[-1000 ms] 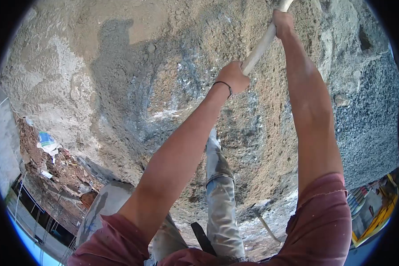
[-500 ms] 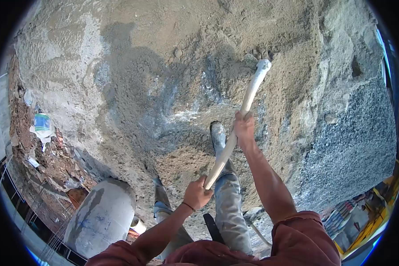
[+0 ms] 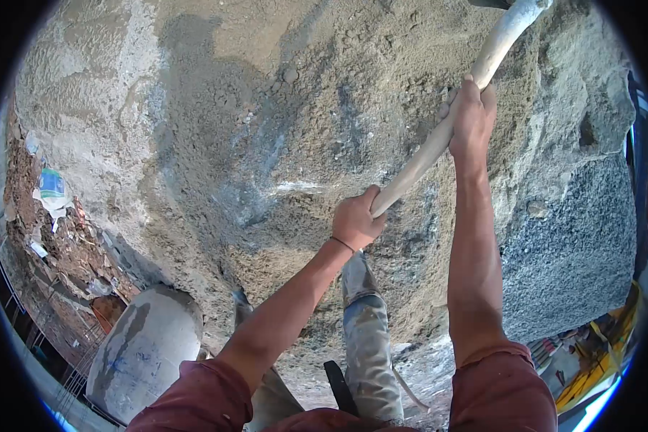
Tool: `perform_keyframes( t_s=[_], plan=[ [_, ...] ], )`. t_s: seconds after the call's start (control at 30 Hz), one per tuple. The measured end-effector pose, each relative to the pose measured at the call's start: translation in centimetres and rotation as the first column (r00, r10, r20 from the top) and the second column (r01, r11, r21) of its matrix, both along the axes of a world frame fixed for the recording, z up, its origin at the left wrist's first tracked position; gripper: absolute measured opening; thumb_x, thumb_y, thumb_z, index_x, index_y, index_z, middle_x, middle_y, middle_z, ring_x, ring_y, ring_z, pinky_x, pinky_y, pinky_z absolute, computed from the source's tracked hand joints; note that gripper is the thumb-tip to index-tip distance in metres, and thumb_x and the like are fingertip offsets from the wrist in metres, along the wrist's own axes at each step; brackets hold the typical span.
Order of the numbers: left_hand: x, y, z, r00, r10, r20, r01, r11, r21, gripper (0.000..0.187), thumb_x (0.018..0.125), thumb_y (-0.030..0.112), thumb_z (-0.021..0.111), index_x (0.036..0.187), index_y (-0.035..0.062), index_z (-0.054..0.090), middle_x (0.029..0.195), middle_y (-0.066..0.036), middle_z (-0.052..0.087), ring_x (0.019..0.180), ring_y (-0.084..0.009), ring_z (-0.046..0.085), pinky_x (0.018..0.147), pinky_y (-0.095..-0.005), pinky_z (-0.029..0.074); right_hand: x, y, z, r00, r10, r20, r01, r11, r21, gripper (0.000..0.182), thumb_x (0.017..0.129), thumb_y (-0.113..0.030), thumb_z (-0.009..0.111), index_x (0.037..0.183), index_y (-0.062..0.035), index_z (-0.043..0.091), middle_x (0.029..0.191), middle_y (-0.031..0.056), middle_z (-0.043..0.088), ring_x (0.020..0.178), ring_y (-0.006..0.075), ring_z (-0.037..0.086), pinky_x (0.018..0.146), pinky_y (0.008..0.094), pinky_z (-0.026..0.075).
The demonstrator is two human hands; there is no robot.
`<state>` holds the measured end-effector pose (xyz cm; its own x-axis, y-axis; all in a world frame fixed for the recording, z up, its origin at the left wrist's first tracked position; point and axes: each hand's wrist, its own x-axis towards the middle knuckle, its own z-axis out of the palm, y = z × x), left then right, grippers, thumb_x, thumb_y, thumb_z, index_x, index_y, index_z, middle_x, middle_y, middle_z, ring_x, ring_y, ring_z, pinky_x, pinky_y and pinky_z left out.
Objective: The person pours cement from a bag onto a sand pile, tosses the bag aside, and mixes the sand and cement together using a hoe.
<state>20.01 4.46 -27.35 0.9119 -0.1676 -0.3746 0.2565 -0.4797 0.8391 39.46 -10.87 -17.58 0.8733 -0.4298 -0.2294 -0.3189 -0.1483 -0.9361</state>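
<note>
A long, slightly curved wooden handle belongs to a hoe (image 3: 426, 160), raised across the upper right. My left hand (image 3: 358, 219) wraps around the handle's lower end, a thin dark band on its wrist. Farther up, my right hand (image 3: 474, 119) grips the same handle. Only a dark sliver of the blade shows at the top edge; the rest is cut off. Beneath lies a wide spread of damp sand and gravel mix (image 3: 324, 137), with pale grey powdery streaks.
Dark crushed stone (image 3: 572, 245) is heaped at right. At lower left stands a large grey cylindrical container (image 3: 147, 353). Beyond it, a torn white and blue bag (image 3: 52, 189) lies on reddish rubble. My boot and trouser leg (image 3: 371, 338) are below the hands.
Both hands have moved up and forward, lifting the hoe from the sand mix toward the top right. The right arm is straighter now, and the hoe's head has nearly left the view.
</note>
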Motion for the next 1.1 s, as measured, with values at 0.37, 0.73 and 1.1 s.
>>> perform_keyframes(
  t_s=[0.37,0.73,1.1],
  plan=[
    [-1.5,9.6,-3.5,0.908,-0.138,-0.395,0.206,0.969,0.134,0.047,0.085,0.018,0.07,0.126,0.0014,0.053,0.09,-0.022,0.072,0.084,-0.0384,0.072,0.079,-0.0483,0.058,0.8,5.5,-24.3,0.724,0.141,-0.675,-0.145,0.988,0.051,0.046,0.102,-0.032,0.055,0.125,0.0082,0.049,0.074,0.012,0.06,0.057,0.0235,0.057,0.052,0.0427,0.051],
    [-28.6,24.7,16.3,0.835,0.053,-0.548,0.085,0.971,0.224,0.038,0.078,0.019,0.076,0.111,0.0084,0.063,0.075,-0.02,0.069,0.071,-0.0421,0.07,0.064,-0.0537,0.055,-28.8,22.9,-6.2,0.777,0.134,-0.615,0.236,0.844,0.482,0.017,0.104,-0.019,0.056,0.108,-0.0066,0.045,0.07,0.0038,0.049,0.048,0.0143,0.049,0.042,0.0313,0.043],
    [-16.2,26.3,2.1,0.972,0.193,0.134,-0.221,0.942,0.253,0.038,0.07,0.011,0.08,0.102,0.0097,0.06,0.079,-0.013,0.066,0.067,-0.0345,0.067,0.059,-0.0445,0.054,-11.6,28.7,-2.6,0.97,0.175,-0.168,-0.108,0.932,0.347,0.024,0.107,-0.025,0.053,0.1,-0.0038,0.044,0.074,0.0061,0.049,0.054,0.0155,0.049,0.047,0.0331,0.046]
  ],
)
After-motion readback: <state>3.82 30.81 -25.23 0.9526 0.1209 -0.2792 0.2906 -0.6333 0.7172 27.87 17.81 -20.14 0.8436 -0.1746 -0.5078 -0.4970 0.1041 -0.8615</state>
